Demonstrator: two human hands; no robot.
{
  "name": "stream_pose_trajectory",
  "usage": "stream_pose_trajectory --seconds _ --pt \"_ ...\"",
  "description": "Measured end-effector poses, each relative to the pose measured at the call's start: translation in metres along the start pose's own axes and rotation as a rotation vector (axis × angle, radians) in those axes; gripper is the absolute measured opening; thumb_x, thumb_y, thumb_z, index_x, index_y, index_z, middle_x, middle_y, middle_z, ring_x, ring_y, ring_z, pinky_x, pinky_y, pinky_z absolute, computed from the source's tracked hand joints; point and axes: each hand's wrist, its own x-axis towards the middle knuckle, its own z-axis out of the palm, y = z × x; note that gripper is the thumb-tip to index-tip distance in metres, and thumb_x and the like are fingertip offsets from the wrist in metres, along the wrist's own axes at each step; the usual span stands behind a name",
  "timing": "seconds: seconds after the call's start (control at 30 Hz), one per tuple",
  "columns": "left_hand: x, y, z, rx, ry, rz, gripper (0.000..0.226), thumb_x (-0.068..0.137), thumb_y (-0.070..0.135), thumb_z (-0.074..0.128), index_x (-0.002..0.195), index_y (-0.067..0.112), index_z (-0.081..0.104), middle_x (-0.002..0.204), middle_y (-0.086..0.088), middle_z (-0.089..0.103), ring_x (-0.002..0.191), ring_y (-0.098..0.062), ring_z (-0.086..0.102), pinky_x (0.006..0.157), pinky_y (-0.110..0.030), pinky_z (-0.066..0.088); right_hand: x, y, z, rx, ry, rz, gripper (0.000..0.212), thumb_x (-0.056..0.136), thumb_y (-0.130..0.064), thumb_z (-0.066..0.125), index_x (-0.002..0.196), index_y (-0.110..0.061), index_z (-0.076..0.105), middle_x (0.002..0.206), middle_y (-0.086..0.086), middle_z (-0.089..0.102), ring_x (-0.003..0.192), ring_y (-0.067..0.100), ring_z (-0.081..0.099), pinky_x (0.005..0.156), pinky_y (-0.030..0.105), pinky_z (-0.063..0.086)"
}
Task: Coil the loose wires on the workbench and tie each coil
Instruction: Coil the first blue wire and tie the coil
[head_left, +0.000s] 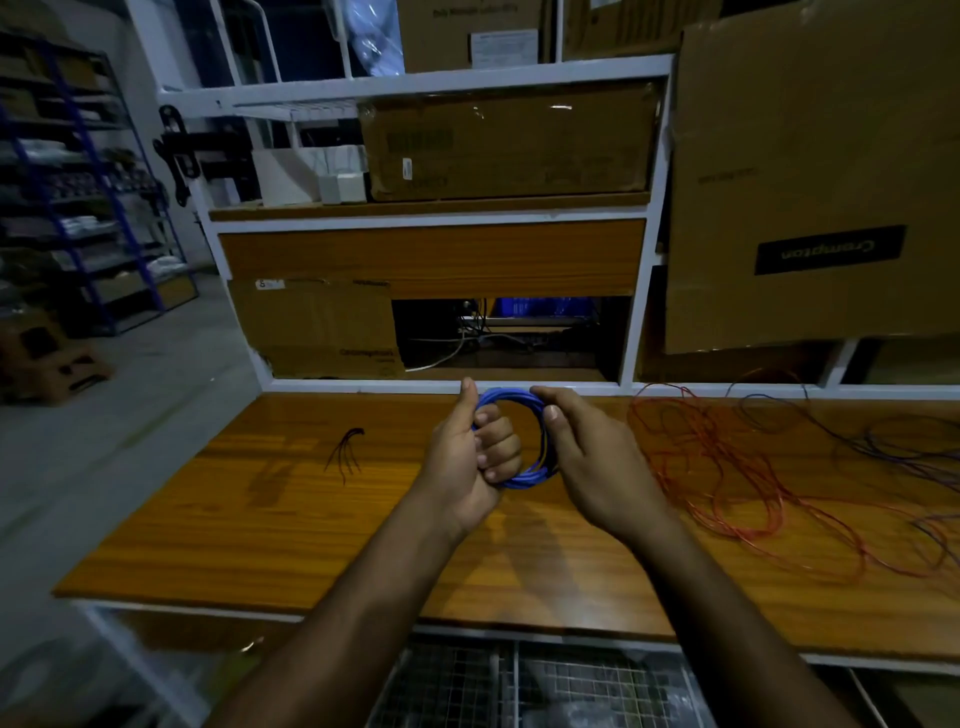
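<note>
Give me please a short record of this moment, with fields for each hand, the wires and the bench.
left hand: fist closed around blue coil
right hand: fingers pinch the coil's right side
blue coil: held above workbench, no tie visible
red wire: loose, tangled on bench, right
dark wires: loose, far right
black ties: small bundle on bench, left

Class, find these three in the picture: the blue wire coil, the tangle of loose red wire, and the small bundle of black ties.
blue wire coil (524, 479), head view, lower arc.
loose red wire (727, 467), head view, middle of tangle.
black ties (347, 451), head view, middle of bundle.
</note>
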Motion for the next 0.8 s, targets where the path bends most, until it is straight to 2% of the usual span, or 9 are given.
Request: stream_pose_trajectory --seconds 0.07,0.1,0.2,0.33,0.43,0.5,0.6,0.7,0.8 --pt "0.001 -0.006 0.001 -0.049 -0.015 0.001 0.052 0.099 0.054 0.037 0.060 0.021 0.041 0.044 0.008 0.023 0.033 -0.005 0.021 0.034 -0.020 0.017 -0.008 0.003 0.012 0.034 0.045 0.036 0.036 0.107 -0.027 0.038 0.141 -0.031 0.049 0.090 -0.011 0.066 0.071 0.001 0.060 0.057 0.015 0.043" --pt "0.000 -0.010 0.002 -0.063 -0.020 0.001 0.052 0.099 0.055 0.036 0.060 0.021 0.041 0.044 0.007 0.023 0.033 -0.006 0.021 0.033 -0.020 0.017 -0.011 0.007 0.018 0.050 0.088 0.042 0.036 0.107 -0.025 0.038 0.140 -0.032 0.049 0.082 -0.010 0.063 0.066 0.003 0.059 0.053 0.017 0.042" --pt "-0.001 -0.021 0.005 -0.077 -0.026 0.012 0.054 0.099 0.057 0.034 0.060 0.020 0.040 0.044 0.007 0.023 0.034 -0.006 0.022 0.033 -0.020 0.020 -0.014 0.018 0.029 0.093 0.208 0.067 0.026 0.107 -0.021 0.038 0.123 -0.025 0.058 0.081 -0.008 0.060 0.069 0.006 0.057 0.057 0.022 0.039" --pt "-0.003 -0.039 0.007 -0.049 -0.008 0.035 0.055 0.100 0.057 0.031 0.062 0.018 0.040 0.047 0.005 0.030 0.039 -0.009 0.031 0.040 -0.022 0.030 -0.014 0.029 0.024 0.106 0.231 0.102 0.025 0.107 -0.022 0.038 0.114 -0.019 0.062 0.074 -0.011 0.054 0.064 0.002 0.052 0.054 0.015 0.036" --pt "-0.006 -0.044 0.001 0.090 0.013 0.022 0.059 0.101 0.057 0.023 0.073 0.011 0.049 0.063 -0.006 0.053 0.059 -0.018 0.053 0.063 -0.031 0.045 -0.014 0.040 0.010 0.089 0.191 0.066 0.024 0.106 -0.018 0.041 0.114 -0.014 0.063 0.070 -0.014 0.051 0.061 -0.001 0.049 0.054 0.011 0.037" --pt "-0.008 -0.043 -0.006 0.244 0.046 0.003 0.070 0.101 0.059 0.019 0.089 0.004 0.060 0.085 -0.016 0.068 0.083 -0.027 0.066 0.083 -0.039 0.050 -0.014 0.046 0.001 0.074 0.147 0.037 0.024 0.105 -0.017 0.042 0.115 -0.013 0.064 0.070 -0.015 0.051 0.060 -0.001 0.049 0.053 0.011 0.036" --pt "-0.010 -0.039 -0.009 0.438 0.128 -0.003 0.078 0.101 0.060 0.017 0.114 0.001 0.065 0.111 -0.020 0.072 0.110 -0.032 0.066 0.100 -0.045 0.047 -0.013 0.053 -0.005 0.059 0.068 -0.020 0.023 0.105 -0.016 0.043 0.116 -0.013 0.063 0.071 -0.018 0.048 0.062 -0.004 0.047 0.055 0.009 0.037" --pt "-0.012 -0.028 -0.004 0.763 0.175 0.081 0.068 0.103 0.055 0.020 0.121 0.007 0.064 0.110 -0.012 0.073 0.105 -0.024 0.069 0.089 -0.039 0.051 -0.012 0.057 -0.001 0.038 -0.088 -0.119 0.020 0.104 -0.014 0.045 0.112 -0.015 0.063 0.075 -0.015 0.052 0.066 -0.003 0.050 0.059 0.010 0.036" --pt "-0.009 -0.012 0.004 1.060 0.164 0.053 0.062 0.104 0.053 0.024 0.114 0.007 0.065 0.099 -0.010 0.074 0.082 -0.020 0.071 0.069 -0.031 0.053 -0.009 0.056 0.011 -0.020 -0.245 -0.251 0.022 0.103 -0.012 0.046 0.115 -0.021 0.061 0.090 -0.007 0.059 0.079 0.002 0.053 0.066 0.016 0.038"
